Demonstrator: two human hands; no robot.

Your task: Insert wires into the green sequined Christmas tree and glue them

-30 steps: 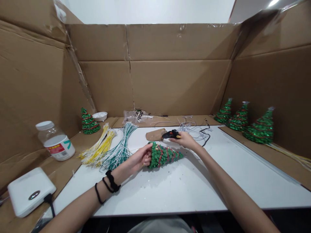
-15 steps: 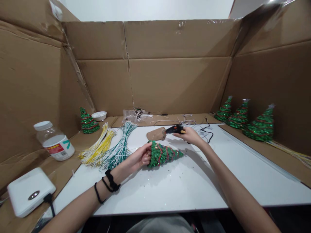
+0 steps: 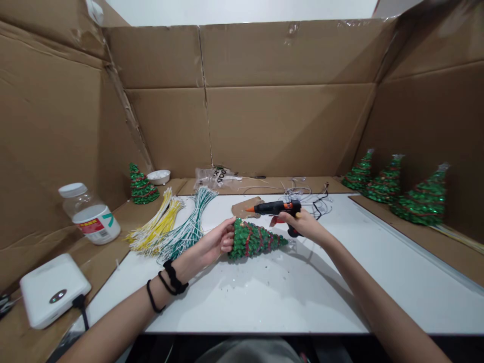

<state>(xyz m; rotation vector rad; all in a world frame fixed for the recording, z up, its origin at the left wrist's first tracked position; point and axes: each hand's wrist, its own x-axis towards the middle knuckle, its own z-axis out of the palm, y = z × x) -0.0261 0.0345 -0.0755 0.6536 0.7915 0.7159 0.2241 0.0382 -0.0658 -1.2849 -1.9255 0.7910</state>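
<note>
Christmas tree (image 3: pixel 257 239), trimmed in red, is held on its side at the white bench (image 3: pixel 245 310), its wide end clasped in the left hand's (image 3: pixel 219 240) grip. A glue gun (image 3: pixel 278 207) is clenched in the right hand's (image 3: pixel 309 225) grip, orange nozzle (image 3: pixel 251 209) pointed left before a brown scrap (image 3: pixel 239 205).

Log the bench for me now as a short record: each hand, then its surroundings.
left hand: holds the wide end of a green tree lying on its side
right hand: grips a glue gun, nozzle pointing left
wires: yellow-white bundle and green-white bundle, left of the tree
standing trees: one at left, three at right
far left: jar, white box
</note>
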